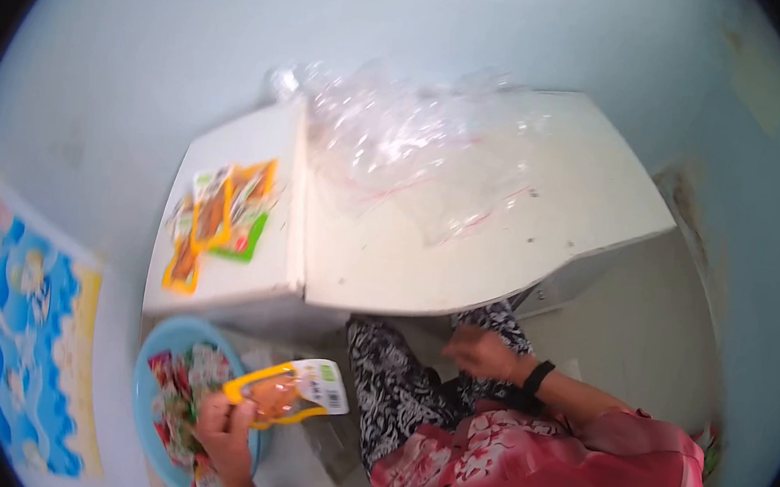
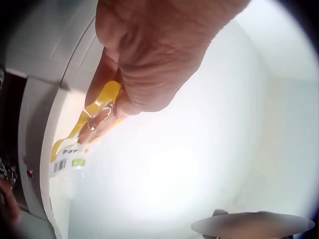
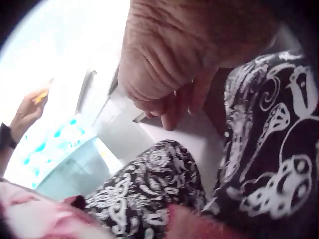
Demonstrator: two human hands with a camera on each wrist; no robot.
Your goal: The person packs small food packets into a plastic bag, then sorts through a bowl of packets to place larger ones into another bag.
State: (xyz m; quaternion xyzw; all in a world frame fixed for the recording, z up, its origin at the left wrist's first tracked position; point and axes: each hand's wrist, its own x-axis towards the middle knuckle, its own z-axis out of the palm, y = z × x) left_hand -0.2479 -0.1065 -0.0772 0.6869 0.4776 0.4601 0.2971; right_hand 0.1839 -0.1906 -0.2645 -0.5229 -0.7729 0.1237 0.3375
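Note:
In the head view my left hand (image 1: 226, 434) pinches one end of a yellow-edged snack packet (image 1: 274, 396), thumb on top. Brown food shows through its clear window, and the white end bears a green label and a barcode. The packet is held up beside and partly over a light blue basin (image 1: 144, 379), which contains several red and green packets (image 1: 183, 393). The left wrist view shows the same packet (image 2: 97, 122) hanging from the fingertips. Above my lap, at the table's front edge, my right hand (image 1: 483, 354) holds nothing, its fingers loosely bent.
On the left part of the white table (image 1: 424, 275) lies a small pile of yellow and green packets (image 1: 214, 213). A raised strip (image 1: 300, 207) divides the tabletop. Crumpled clear plastic bags (image 1: 391, 131) cover the back middle. A blue poster (image 1: 34, 331) hangs on the left wall.

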